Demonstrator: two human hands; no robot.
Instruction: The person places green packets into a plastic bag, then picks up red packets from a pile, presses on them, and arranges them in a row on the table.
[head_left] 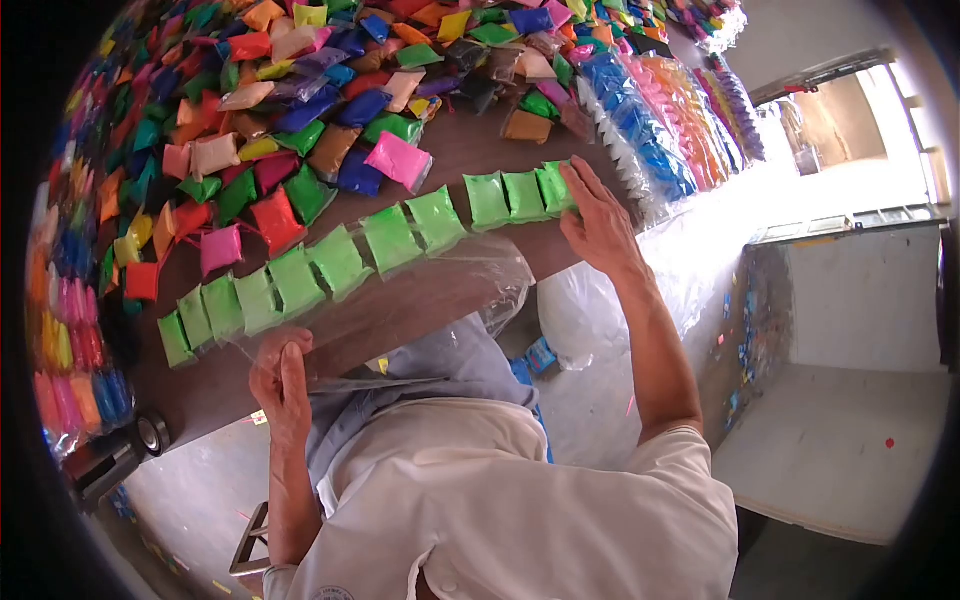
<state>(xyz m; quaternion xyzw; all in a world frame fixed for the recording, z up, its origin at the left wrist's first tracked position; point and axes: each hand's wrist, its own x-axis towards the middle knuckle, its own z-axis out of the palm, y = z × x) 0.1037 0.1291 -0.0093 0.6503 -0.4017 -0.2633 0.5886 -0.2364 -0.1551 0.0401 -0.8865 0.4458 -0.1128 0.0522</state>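
Note:
A row of light green packets runs across the brown table, small gaps between some of them. My right hand lies at the row's right end, fingers stretched out and touching the last green packet. Below the row, a clear plastic bag spreads over the table's near edge. Its left part is pinched in my left hand, thumb against fingers, just under the left half of the row.
A large heap of mixed coloured packets covers the far side of the table. Bundles of blue packets in clear wrapping stand at the back right. More wrapped packets lie at the far left. A translucent plastic sack is beside my lap.

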